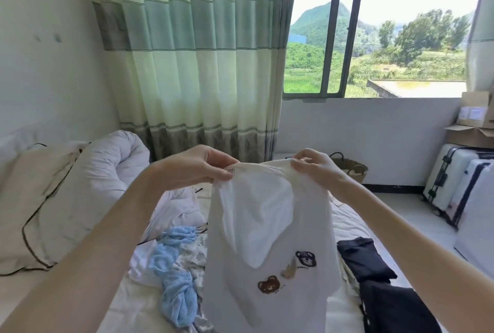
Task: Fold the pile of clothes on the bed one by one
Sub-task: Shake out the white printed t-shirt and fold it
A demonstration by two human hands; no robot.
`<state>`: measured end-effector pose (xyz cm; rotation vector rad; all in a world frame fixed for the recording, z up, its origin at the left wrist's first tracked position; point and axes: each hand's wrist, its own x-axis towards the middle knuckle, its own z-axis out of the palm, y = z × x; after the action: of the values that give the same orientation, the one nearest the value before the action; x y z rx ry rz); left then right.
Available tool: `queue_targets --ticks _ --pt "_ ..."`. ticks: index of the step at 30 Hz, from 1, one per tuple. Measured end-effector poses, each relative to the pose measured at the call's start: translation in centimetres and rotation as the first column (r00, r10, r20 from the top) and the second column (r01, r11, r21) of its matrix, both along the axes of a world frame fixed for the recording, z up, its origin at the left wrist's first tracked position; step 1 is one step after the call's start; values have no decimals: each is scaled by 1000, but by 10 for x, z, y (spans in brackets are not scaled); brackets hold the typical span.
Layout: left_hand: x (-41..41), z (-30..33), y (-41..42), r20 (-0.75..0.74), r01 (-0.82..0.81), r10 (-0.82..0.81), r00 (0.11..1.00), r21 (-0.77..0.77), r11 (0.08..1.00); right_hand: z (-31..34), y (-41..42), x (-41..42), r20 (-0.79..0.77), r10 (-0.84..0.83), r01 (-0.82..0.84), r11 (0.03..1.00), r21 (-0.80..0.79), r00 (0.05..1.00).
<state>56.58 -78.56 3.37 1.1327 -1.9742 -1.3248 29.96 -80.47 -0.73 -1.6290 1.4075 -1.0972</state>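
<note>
I hold a white T-shirt [270, 228] with small bear prints up in front of me, hanging above the bed [128, 308]. My left hand [197, 166] pinches its neckline on the left, and my right hand [314, 166] pinches it on the right. Under the shirt lies the pile of clothes: a light blue knitted garment [173, 276], a pale patterned piece [195, 255] and white pieces [141, 265]. Dark navy garments [366, 257] lie on the bed to the right.
A cream pillow [40, 204] and a rolled white duvet [112, 164] lie at the left. Green striped curtains [195, 59] hang beyond the bed. A woven basket [350, 168], white suitcases [454, 185] and cardboard boxes [473, 124] stand on the right.
</note>
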Motion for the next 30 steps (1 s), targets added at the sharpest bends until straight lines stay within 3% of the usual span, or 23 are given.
queue_targets --ticks 3,5,8,11,13,15,19,25,30 --pt "-18 21 -2 72 -145 164 984 -216 966 3 3 -5 -86 94 -94 996 5 992" --pt "-39 30 -3 62 -269 328 942 -442 856 5 11 5 -187 153 -156 988 -1 970" --pt "-72 37 -1 62 -235 369 927 -669 705 1 14 28 -472 -48 -72 970 -232 880" --pt "-85 37 -1 80 -190 433 898 -817 544 3 17 41 -396 -249 24 869 -493 884" --pt "-76 34 -5 84 -196 505 859 -857 477 9 17 39 -348 -256 37 848 -528 902" --pt "-61 23 -10 130 -188 553 823 -857 480 19 19 33 -370 -213 6 873 -488 904" --pt "-33 -11 -15 273 -169 598 754 -799 578 29 15 28 -418 -141 -56 903 -425 897" --pt "19 -35 -25 360 -312 687 631 -693 650 23 -12 5 -543 -214 89 965 -247 812" --pt "44 -37 -32 236 -449 689 686 -608 655 5 -21 -11 -658 -154 118 988 -99 737"
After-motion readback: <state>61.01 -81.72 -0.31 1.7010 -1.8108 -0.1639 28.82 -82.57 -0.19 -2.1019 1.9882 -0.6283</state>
